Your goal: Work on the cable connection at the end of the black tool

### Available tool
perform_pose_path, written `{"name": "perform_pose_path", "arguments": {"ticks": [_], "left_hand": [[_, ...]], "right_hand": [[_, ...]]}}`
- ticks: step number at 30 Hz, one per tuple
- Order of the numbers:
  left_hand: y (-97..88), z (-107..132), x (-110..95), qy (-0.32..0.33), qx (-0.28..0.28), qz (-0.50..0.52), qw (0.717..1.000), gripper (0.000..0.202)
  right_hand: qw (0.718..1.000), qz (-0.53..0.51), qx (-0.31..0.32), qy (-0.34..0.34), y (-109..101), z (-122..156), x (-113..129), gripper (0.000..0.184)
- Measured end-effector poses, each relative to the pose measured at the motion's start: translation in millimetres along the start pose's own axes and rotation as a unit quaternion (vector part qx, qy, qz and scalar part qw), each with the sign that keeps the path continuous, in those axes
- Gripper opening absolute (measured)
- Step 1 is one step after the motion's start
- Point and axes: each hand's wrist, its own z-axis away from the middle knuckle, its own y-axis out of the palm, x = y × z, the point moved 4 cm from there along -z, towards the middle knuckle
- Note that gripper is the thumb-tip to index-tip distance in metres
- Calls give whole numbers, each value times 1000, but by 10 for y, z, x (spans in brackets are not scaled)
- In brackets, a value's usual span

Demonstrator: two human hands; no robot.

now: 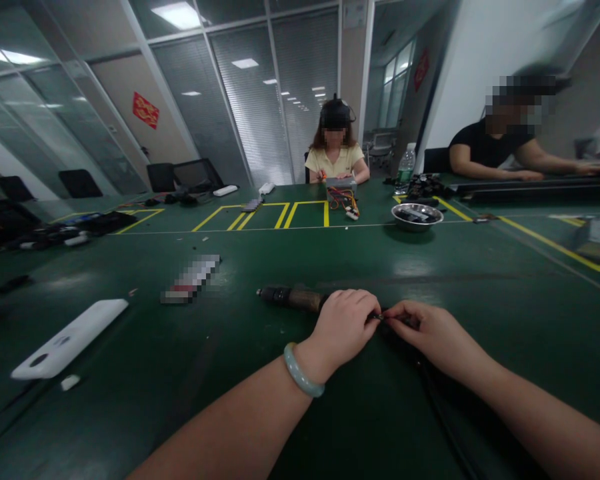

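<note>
A dark, tube-shaped corded tool (296, 299), much like an electric screwdriver, lies on the green table with its narrow metal tip to the left. My left hand (341, 327), with a pale green bangle on its wrist, is closed in front of the tool's rear part and hides it. Close by on the right, my right hand (427, 330) is closed with thumb and fingers in a pinch. Between the fingertips of both hands shows a small dark piece (379, 317) with a glint, too small to name. A black cable (440, 407) runs down from under my right hand.
To the left lie a white plastic case (73, 337) and a blurred-out flat item (193, 280). A metal bowl (417, 219) of dark parts stands beyond my hands. Across the table a person handles a grey box (341, 185) with coloured wires; another sits right, near a bottle (407, 165).
</note>
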Motion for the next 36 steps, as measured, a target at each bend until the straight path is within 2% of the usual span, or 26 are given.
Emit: {"name": "perform_pose_path", "arguments": {"ticks": [6,11,18,26,36], "left_hand": [[-20,-2,-13,8,5,-9,1000,12],[-22,-4,4,-7,-11,3,1000,16],[-18,-6,1,2,-3,10,1000,10],[-60,-17,-14,-9,2,10,1000,14],[-69,-18,36,-21,-16,22,999,15]], "right_hand": [[1000,-7,8,0,12,-17,-44,25],[1000,-9,7,-2,25,-28,-67,23],[1000,-21,16,11,-1,-11,-18,26],[1000,-13,13,4,4,-21,-32,23],[1000,-1,24,18,-9,-34,-4,21]]}}
